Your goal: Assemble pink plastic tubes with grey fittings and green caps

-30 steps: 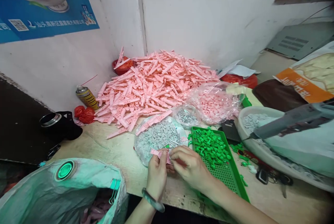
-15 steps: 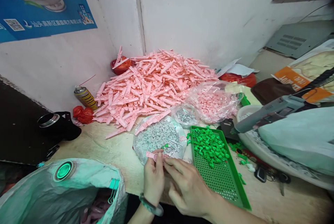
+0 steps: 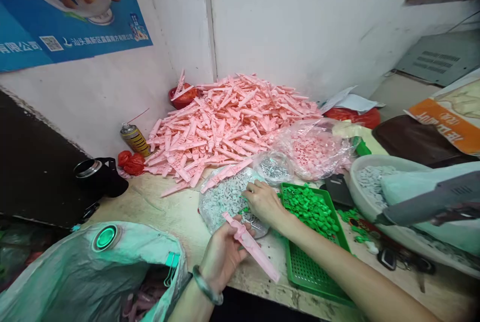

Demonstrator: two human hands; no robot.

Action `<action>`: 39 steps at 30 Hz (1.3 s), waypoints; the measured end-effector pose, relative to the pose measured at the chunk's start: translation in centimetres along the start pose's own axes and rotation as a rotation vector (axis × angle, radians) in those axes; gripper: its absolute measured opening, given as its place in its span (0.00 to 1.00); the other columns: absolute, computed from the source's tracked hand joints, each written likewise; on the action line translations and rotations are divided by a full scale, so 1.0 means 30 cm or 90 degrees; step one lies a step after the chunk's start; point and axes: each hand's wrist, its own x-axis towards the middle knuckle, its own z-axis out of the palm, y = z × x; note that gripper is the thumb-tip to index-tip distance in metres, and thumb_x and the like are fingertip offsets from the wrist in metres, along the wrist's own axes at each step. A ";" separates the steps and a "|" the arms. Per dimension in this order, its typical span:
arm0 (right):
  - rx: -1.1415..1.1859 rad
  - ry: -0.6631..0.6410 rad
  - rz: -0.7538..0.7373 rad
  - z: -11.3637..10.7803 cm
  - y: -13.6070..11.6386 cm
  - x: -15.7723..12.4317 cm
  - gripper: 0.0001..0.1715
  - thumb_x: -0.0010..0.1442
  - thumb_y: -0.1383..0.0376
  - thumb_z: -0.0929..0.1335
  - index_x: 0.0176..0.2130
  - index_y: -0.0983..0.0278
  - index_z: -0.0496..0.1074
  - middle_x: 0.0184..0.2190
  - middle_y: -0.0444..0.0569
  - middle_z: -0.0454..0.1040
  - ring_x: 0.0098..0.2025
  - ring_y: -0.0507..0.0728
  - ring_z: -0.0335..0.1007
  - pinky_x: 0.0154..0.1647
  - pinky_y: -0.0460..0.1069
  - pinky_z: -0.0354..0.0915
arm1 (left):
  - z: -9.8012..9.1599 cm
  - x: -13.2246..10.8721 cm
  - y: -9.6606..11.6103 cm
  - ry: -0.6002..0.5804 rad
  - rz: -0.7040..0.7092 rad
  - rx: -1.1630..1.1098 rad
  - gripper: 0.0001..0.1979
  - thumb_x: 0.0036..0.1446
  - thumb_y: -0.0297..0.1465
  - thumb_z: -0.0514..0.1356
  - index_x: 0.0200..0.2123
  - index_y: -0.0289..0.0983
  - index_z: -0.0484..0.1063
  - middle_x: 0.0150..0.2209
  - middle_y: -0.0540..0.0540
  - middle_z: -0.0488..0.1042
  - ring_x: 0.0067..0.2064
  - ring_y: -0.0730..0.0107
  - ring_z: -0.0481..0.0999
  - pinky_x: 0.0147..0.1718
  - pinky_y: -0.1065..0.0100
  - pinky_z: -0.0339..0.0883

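Observation:
My left hand (image 3: 225, 247) is closed round a long pink plastic piece (image 3: 255, 249), tilted with its lower end toward the table's front edge. Ahead of it, my right hand (image 3: 264, 203) reaches over a round plastic-lined dish (image 3: 208, 217) of small whitish parts and thin metal pins. Its fingers are pinched together at those parts; what is between them is too small to make out. Beside my right forearm lies a green perforated tray (image 3: 300, 267), holding a heap of small green plastic parts (image 3: 309, 207).
A large heap of pink pieces (image 3: 228, 122) fills the table's back. Near it are a bag of small pink parts (image 3: 311, 147) and a bag of metal pins (image 3: 273, 167). An open sack (image 3: 142, 234) stands front left. A grey power screwdriver (image 3: 431, 199) hangs over a white basin (image 3: 360, 177).
My right hand has left the pink piece and moved forward to the dish of small parts. My left hand keeps the piece, now turned with its long end toward the lower right.

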 end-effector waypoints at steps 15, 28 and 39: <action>0.288 -0.200 -0.133 -0.260 0.023 -0.153 0.18 0.57 0.82 0.62 0.33 0.64 0.76 0.31 0.44 0.70 0.34 0.51 0.67 0.35 0.46 0.62 | -0.003 0.003 -0.016 -0.195 -0.005 0.360 0.24 0.45 0.29 0.63 0.48 0.36 0.71 0.49 0.39 0.74 0.41 0.57 0.78 0.31 0.64 0.74; 0.158 0.012 -0.064 -0.079 0.056 0.145 0.24 0.54 0.81 0.62 0.47 0.67 0.73 0.49 0.58 0.72 0.53 0.61 0.65 0.58 0.59 0.59 | -0.019 0.013 -0.005 -0.093 -0.001 0.176 0.13 0.50 0.25 0.64 0.40 0.33 0.67 0.45 0.35 0.76 0.41 0.56 0.79 0.34 0.58 0.77; 0.356 -0.054 0.045 -0.125 -0.040 -0.064 0.19 0.68 0.66 0.59 0.56 0.61 0.65 0.37 0.49 0.76 0.38 0.56 0.74 0.40 0.51 0.70 | -0.021 0.050 0.014 -0.036 0.162 0.050 0.17 0.49 0.28 0.67 0.43 0.35 0.68 0.41 0.40 0.78 0.38 0.64 0.79 0.35 0.65 0.75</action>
